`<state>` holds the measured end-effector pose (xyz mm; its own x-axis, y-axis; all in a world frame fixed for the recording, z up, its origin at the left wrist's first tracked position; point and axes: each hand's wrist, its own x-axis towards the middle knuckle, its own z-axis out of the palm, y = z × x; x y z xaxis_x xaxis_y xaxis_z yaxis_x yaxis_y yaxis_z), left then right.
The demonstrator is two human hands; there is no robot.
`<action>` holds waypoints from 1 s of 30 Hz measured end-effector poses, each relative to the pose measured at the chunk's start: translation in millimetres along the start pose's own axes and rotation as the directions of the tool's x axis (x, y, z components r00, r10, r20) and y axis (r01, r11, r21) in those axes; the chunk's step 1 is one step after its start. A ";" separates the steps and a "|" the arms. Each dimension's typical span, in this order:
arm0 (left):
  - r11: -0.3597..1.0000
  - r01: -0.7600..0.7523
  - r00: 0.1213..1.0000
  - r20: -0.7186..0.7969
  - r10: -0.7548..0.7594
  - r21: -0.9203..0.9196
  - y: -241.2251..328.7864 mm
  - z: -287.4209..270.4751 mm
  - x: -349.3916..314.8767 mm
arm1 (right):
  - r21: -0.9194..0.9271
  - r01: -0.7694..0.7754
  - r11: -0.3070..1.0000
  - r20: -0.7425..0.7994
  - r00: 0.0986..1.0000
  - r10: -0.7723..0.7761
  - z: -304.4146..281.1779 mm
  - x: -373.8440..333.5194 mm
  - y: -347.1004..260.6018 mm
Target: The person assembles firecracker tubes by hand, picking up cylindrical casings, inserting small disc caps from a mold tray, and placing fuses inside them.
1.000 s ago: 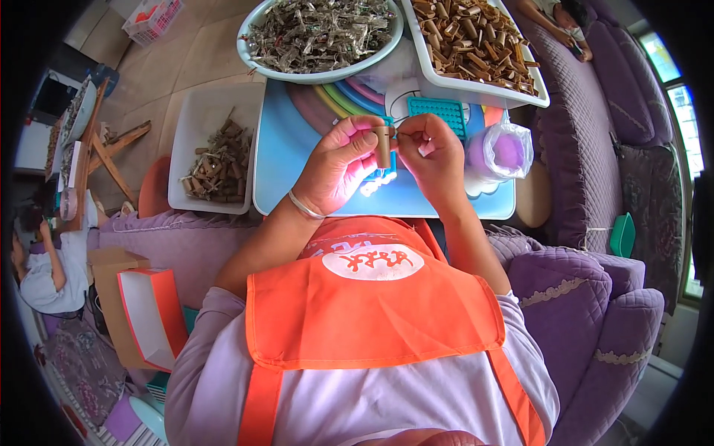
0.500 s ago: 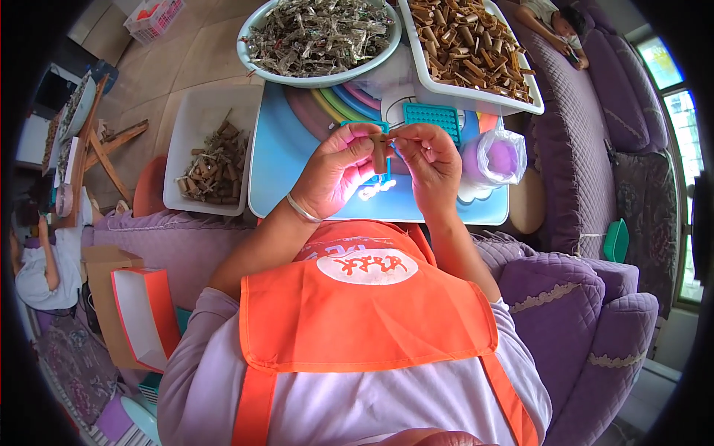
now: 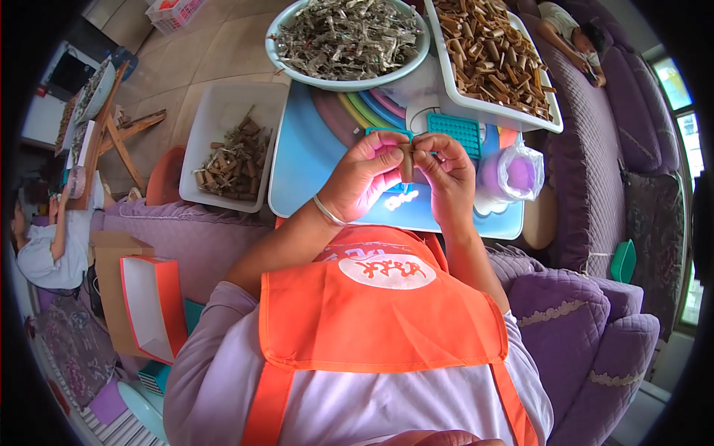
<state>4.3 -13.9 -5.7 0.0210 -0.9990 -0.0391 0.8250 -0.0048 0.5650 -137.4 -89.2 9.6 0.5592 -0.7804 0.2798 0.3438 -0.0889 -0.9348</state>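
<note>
Over the table's near side, my left hand (image 3: 362, 172) and my right hand (image 3: 451, 172) meet fingertip to fingertip. Between them stands a small brown tube (image 3: 407, 166), upright, its top pinched by both thumbs and fingers. Whatever small part sits at its upper end is hidden by my fingers. Beneath lies a teal tray, mostly covered by the hands, with a bright white light patch (image 3: 401, 198) beside it. A second teal tray with rows of small pockets (image 3: 455, 132) rests just beyond my right hand.
On the blue table (image 3: 312, 163), a basin (image 3: 277, 56) holds clear-wrapped pieces; a white bin (image 3: 554, 111) holds brown pieces. Left stands a bin of brown tubes (image 3: 195, 160); right, a bag-lined purple container (image 3: 520, 178). One person (image 3: 56, 249) sits far left, another (image 3: 569, 33) lies far right.
My right fingers have closed in on the tube's top, where they were slightly apart from it before. The whole view has shifted, so the surroundings appear farther right.
</note>
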 end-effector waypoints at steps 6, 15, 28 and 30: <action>0.995 -0.026 0.998 -0.047 0.030 0.091 3.4 -6.6 -7.4 | -0.087 -0.036 0.996 -0.003 0.999 0.036 0.0 -4.6 6.7; 0.968 -0.014 1.000 0.007 0.012 0.250 -8.3 -17.8 -21.5 | -0.532 0.123 0.838 0.120 0.990 -0.069 0.0 -18.5 3.1; 0.949 0.127 0.984 -0.159 -0.084 0.287 -13.9 -26.0 -36.9 | -0.511 0.210 0.834 0.171 0.975 -0.141 -1.0 -35.9 21.6; 0.953 0.117 0.980 -0.188 -0.065 0.278 -16.7 -25.6 -36.1 | -0.542 0.175 0.822 0.187 0.979 -0.085 -4.6 -37.2 22.6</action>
<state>4.3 23.4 -34.9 0.0734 -0.9703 -0.2303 0.6318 -0.1335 0.7636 -153.9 -65.0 -23.0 0.6591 -0.6405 0.3940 -0.0288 -0.5450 -0.8379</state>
